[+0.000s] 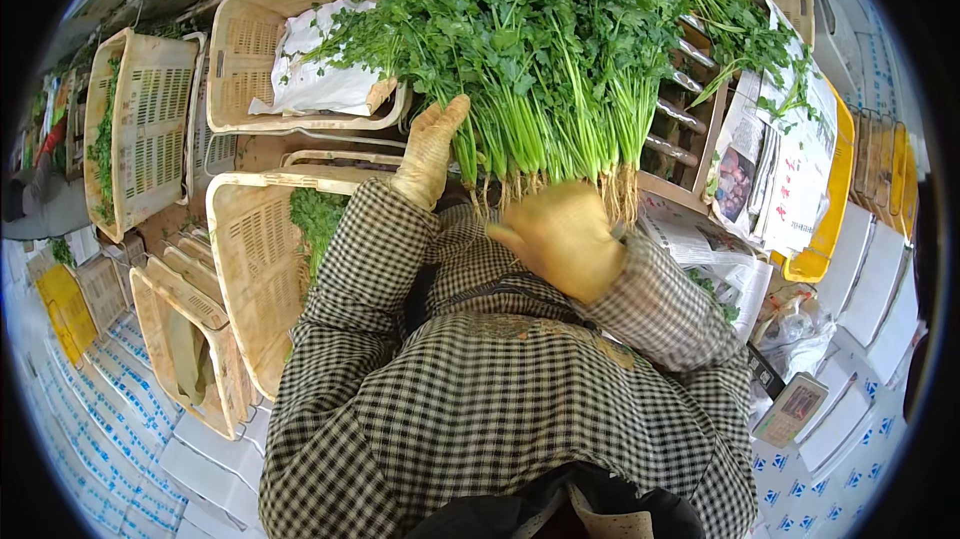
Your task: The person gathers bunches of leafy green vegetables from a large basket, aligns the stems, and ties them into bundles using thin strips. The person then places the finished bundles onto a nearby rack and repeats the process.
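A broad pile of rooted leafy greens, probably Chinese celery, lies before me on a metal-barred rack. Its leaves point away from me, and the pale roots hang towards my body. My left hand, in a yellowish glove, rests upright against the left edge of the stems; its fingers are partly turned from view. Just below the roots is my right hand, gloved alike and blurred by motion. Its fingers are curled near the root ends, and whether anything is in them is hidden.
Plastic crates surround me: one with white paper at upper left, another with greens below it. On the right, newspapers and loose sprigs lie over a yellow crate. A digital scale display stands at lower right.
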Action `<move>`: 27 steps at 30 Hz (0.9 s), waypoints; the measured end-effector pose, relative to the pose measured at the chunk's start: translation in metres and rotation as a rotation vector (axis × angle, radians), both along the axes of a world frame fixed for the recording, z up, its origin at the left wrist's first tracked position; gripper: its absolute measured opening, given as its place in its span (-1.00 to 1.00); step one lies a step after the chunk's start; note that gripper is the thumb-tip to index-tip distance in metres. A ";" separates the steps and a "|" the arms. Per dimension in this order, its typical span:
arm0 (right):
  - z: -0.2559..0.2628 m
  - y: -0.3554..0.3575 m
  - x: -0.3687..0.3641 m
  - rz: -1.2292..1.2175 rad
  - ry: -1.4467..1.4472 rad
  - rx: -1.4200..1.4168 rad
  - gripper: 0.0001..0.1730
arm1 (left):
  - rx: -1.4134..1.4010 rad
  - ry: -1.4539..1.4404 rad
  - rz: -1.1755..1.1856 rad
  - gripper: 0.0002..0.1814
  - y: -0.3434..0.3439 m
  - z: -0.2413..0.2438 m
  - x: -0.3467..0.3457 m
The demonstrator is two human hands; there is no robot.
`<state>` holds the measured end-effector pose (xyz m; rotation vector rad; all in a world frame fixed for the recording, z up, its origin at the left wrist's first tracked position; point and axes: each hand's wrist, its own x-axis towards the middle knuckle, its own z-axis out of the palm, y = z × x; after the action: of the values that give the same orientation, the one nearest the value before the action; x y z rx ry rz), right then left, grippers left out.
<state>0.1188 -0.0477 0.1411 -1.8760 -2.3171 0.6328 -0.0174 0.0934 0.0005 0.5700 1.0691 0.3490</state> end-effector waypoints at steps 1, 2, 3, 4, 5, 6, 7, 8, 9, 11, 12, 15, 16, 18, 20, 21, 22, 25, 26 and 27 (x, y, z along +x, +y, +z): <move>-0.001 0.015 -0.006 -0.105 0.017 0.043 -0.50 | 0.005 -0.013 0.004 0.06 0.000 0.002 0.003; -0.012 0.025 -0.011 -0.139 0.001 0.077 -0.46 | 0.010 -0.025 0.009 0.04 -0.001 0.007 0.005; -0.018 0.036 -0.018 -0.157 -0.058 -0.103 -0.53 | 0.016 -0.034 0.018 0.03 -0.001 0.013 0.006; -0.033 0.040 -0.018 -0.150 -0.092 -0.050 -0.59 | 0.036 0.085 0.070 -0.08 -0.005 0.034 0.013; -0.048 0.039 -0.020 -0.143 -0.128 0.002 -0.65 | 0.025 0.086 0.106 -0.13 -0.008 0.046 0.018; -0.056 0.035 -0.020 -0.129 -0.160 -0.033 -0.70 | 0.018 0.089 0.148 -0.19 -0.010 0.055 0.021; -0.061 0.032 -0.019 -0.116 -0.193 -0.069 -0.76 | 0.011 0.091 0.191 -0.25 -0.011 0.059 0.022; -0.065 0.029 -0.017 -0.104 -0.226 -0.106 -0.81 | 0.058 0.036 0.179 -0.43 -0.009 0.042 0.018; -0.064 0.028 -0.014 -0.091 -0.202 -0.134 -0.84 | 0.027 -0.011 0.172 -0.46 -0.007 0.038 0.016; -0.056 0.029 -0.009 -0.067 -0.154 -0.190 -0.90 | -0.036 -0.104 0.156 -0.50 -0.006 0.033 0.014; -0.051 0.030 -0.009 0.008 -0.186 -0.205 -0.92 | -0.043 -0.121 0.155 -0.52 -0.006 0.038 0.015; -0.031 0.035 -0.009 0.254 -0.254 -0.315 -0.91 | -0.004 0.079 0.129 -0.51 -0.009 0.057 0.024; -0.019 0.038 -0.006 0.347 -0.255 -0.395 -0.89 | -0.004 0.132 0.163 -0.52 -0.011 0.058 0.026; -0.019 0.031 -0.009 0.553 -0.370 -0.570 -0.81 | -0.056 0.036 0.111 -0.49 -0.005 0.058 0.022; -0.046 -0.004 -0.005 0.539 -0.223 -0.497 -0.72 | -0.063 0.050 0.096 -0.46 -0.005 0.063 0.025; -0.056 -0.029 0.016 0.399 0.041 -0.328 -0.68 | -0.029 0.049 0.088 -0.42 -0.006 0.063 0.025; -0.052 -0.037 0.040 0.219 0.257 0.094 -0.69 | 0.008 0.058 0.094 -0.38 -0.007 0.060 0.021; 0.014 -0.031 0.105 -1.124 0.871 0.292 -0.75 | 0.045 -0.148 -0.136 -0.27 -0.003 0.047 0.004; 0.010 -0.029 0.139 -1.149 0.822 0.429 -0.58 | 0.086 0.018 -0.113 -0.16 -0.004 0.030 -0.001; 0.002 -0.024 0.182 -1.176 0.767 0.572 -0.41 | 0.135 0.182 -0.098 -0.04 -0.008 0.017 0.002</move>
<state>0.3009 -0.0718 0.1434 -1.8020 -0.6135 0.3349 -0.0157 0.0849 0.0177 0.7841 1.1931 0.2889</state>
